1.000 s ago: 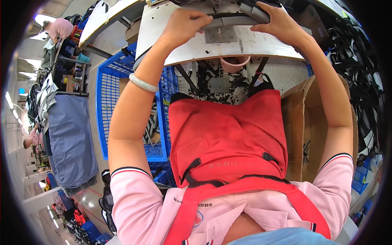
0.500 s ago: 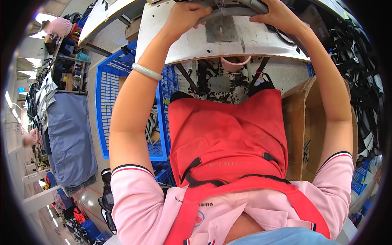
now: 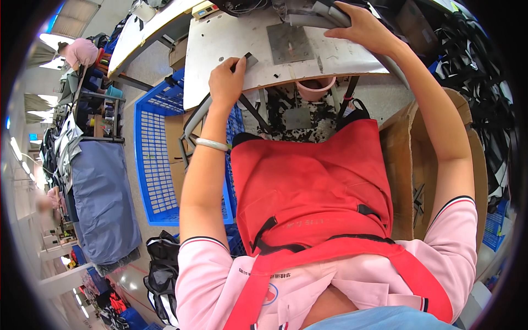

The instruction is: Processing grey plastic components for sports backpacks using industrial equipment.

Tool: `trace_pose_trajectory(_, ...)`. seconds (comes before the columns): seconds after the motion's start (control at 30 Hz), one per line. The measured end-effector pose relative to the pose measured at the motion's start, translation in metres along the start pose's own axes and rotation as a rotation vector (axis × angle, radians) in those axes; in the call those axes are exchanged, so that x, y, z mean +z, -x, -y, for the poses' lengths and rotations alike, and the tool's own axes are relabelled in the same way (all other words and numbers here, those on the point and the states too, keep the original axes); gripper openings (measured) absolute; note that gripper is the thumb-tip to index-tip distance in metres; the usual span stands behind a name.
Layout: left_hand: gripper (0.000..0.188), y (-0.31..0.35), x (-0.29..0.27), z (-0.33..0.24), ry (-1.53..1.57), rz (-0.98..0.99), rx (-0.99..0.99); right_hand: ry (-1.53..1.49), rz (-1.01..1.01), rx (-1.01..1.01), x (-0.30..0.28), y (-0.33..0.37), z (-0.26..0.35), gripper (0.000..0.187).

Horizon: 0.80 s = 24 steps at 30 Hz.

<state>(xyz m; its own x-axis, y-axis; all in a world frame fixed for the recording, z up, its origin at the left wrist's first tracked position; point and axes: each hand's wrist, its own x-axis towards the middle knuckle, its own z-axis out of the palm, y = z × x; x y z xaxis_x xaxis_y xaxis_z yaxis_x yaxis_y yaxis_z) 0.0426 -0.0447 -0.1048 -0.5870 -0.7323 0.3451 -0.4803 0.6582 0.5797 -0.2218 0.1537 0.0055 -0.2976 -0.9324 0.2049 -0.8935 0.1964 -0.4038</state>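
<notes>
My left hand [image 3: 226, 82] pinches a grey strip [image 3: 251, 61], its end poking past thumb and fingers at the white table's [image 3: 212, 47] near-left edge. My right hand [image 3: 360, 30] grips a grey bundle [image 3: 331, 15] farther back, between thumb and fingers. Metal plate [image 3: 290, 44] between hands.

Pink shirt [image 3: 203, 280], striped sleeve cuffs [image 3: 203, 238], red apron [image 3: 313, 181], black straps [image 3: 283, 248], pale bangle [image 3: 212, 144]

Dark printed characters [image 3: 279, 276] stand on the pink shirt's [image 3: 204, 283] left, a round blue-and-red emblem [image 3: 270, 294] just nearer; lettering [image 3: 300, 224] on the red apron [image 3: 308, 176] is too faint to read.
</notes>
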Motion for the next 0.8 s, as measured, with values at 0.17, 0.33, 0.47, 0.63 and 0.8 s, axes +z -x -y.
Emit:
trace_pose_trajectory(0.17,0.034,0.009,0.001,-0.008,-0.181,-0.098,0.038,-0.054,-0.100,-0.110,0.022,-0.003,-0.014,0.069)
trace_pose_trajectory(0.33,0.033,0.010,0.002,-0.007,-0.198,-0.100,0.055,-0.093,-0.025,-0.020,0.026,-0.003,-0.010,0.081)
trace_pose_trajectory(0.47,0.031,0.010,0.004,-0.007,-0.212,-0.119,0.078,-0.076,-0.058,-0.029,0.029,-0.003,-0.015,0.081)
trace_pose_trajectory(0.63,0.030,0.010,0.006,-0.006,-0.213,-0.147,0.112,-0.081,0.009,-0.020,0.029,-0.004,-0.015,0.084)
trace_pose_trajectory(0.8,0.030,0.010,0.006,-0.005,-0.228,-0.154,0.118,-0.055,0.025,-0.010,0.029,-0.006,-0.014,0.085)
